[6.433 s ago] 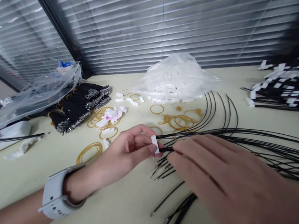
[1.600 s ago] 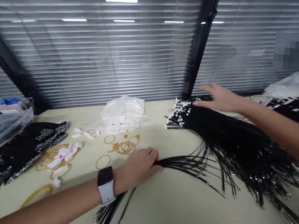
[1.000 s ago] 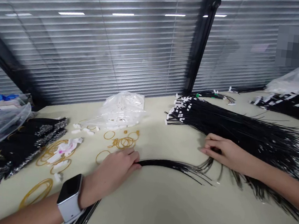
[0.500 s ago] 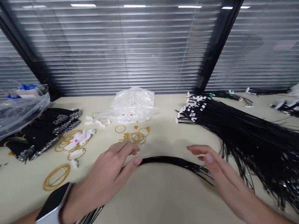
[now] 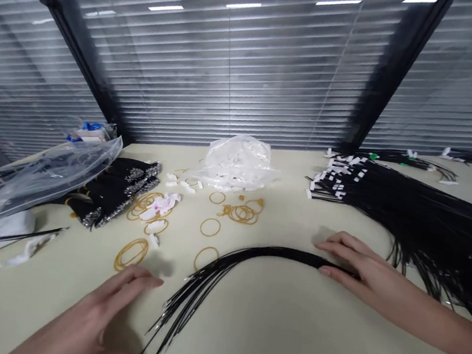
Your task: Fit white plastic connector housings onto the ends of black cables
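Observation:
A curved bundle of thin black wires [image 5: 270,252] lies on the pale table, its bare left ends fanned out toward the near edge. My right hand [image 5: 349,262] rests around the bundle's right end, thumb on the near side and fingers on the far side. To the left of the fanned ends, my left hand [image 5: 105,310] hovers with thumb and fingers apart and nothing between them. Loose yellow rubber bands [image 5: 242,214] lie beyond the bundle, and one band [image 5: 205,256] is close beside the wires.
A large pile of black wires [image 5: 424,207] with white connectors covers the right side. A clear plastic bag [image 5: 237,163] stands at the back. At left are black bundles [image 5: 115,189], a big plastic bag [image 5: 57,171] and a pink-stained white scrap [image 5: 160,207]. Blinds rise behind.
My left hand has let go of the bundle and moved left and nearer, uncovering the fanned ends. My right hand has closed on the bundle's right end. The view has shifted left.

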Tool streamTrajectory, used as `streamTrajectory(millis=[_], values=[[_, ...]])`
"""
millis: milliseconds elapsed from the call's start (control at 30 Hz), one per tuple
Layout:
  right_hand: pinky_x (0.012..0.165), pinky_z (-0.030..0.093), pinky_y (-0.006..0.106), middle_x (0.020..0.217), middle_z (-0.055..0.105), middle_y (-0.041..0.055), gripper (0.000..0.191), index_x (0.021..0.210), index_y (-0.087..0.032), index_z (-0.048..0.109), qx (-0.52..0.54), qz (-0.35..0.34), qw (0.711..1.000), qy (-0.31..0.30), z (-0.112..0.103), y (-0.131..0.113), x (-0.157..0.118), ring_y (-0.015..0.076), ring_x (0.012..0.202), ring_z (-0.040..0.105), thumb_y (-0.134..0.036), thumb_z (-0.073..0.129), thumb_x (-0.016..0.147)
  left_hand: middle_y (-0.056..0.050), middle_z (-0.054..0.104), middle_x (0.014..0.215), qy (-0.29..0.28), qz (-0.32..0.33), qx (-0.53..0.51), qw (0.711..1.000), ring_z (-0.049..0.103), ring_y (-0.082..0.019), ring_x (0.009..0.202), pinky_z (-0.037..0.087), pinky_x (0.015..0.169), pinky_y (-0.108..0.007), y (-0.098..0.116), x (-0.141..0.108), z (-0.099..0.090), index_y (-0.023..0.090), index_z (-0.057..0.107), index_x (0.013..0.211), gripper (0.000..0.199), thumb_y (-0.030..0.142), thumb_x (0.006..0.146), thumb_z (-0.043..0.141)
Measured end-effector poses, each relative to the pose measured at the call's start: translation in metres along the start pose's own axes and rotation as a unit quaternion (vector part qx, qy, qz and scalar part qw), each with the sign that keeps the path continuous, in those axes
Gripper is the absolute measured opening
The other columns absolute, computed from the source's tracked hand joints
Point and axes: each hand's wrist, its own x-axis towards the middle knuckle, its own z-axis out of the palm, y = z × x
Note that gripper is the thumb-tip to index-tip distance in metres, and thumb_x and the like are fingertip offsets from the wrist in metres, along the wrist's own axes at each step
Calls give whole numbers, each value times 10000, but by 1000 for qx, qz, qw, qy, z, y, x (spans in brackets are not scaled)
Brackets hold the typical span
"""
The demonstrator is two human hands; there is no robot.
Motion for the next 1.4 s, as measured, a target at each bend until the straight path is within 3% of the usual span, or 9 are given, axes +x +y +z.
streamTrajectory(millis=[100,300,467,533,667,933,1167,1333,1400], values=[[887,419,278,1039,484,25,335,1029,-267,549,20,-32,999,-6,5,-4,5,140,1008,474,-476,351,858,-17,463,1245,-56,-39,9,998,461,-238,1143,430,960,-369,4,13,-2,311,526,1103,577,335,556,707],[830,426,257,983,500,23,309,1002,-253,554,30,-60,998,-10,7,-7,16,125,949,491,-437,340,875,-9,512,1111,-62,31,9,998,523,-162,1022,471,891,-310,26,27,-3,301,540,1050,376,408,694,595],[891,403,291,1083,475,31,364,1095,-257,513,14,-43,999,2,4,-13,27,152,1021,464,-487,370,851,6,331,1313,-129,46,-22,990,391,-231,1193,404,1001,-360,30,20,-8,357,390,1215,968,267,350,815],[933,378,321,1141,443,42,411,1157,-251,470,16,-51,999,-1,7,-24,36,166,1067,432,-501,367,848,10,263,1357,-139,47,-25,989,350,-248,1229,383,1021,-376,26,18,-8,370,354,1243,1034,245,327,816],[920,382,345,1128,429,76,438,1194,-210,447,42,-125,991,-26,19,-52,60,174,1057,418,-477,365,856,16,281,1325,-121,29,-35,992,333,-235,1237,367,1029,-396,20,22,-6,379,373,1208,927,388,383,794],[794,418,268,933,488,61,252,931,-183,578,87,-227,969,-51,38,-77,79,118,873,474,-254,340,885,-51,357,1237,-61,88,-16,994,405,-254,1151,411,956,-419,24,40,-6,316,401,1188,820,573,464,687],[772,403,251,929,500,53,208,935,-194,591,93,-254,961,-61,28,-89,85,121,873,478,-294,429,853,-50,384,1181,-29,116,52,991,446,-230,1089,452,907,-404,30,46,-8,299,374,1195,815,634,496,626],[773,380,253,934,521,34,246,979,-206,567,87,-266,959,-46,34,-126,107,109,858,476,-332,382,878,-36,431,1172,-12,140,82,987,459,-170,1088,475,897,-321,43,30,-8,286,379,1178,513,526,736,478],[722,384,240,883,536,21,207,909,-179,568,79,-271,958,-55,44,-144,118,95,782,479,-324,432,852,-50,476,1154,-15,156,101,982,499,-174,1045,499,861,-309,50,25,-4,245,404,1180,513,518,749,458]])
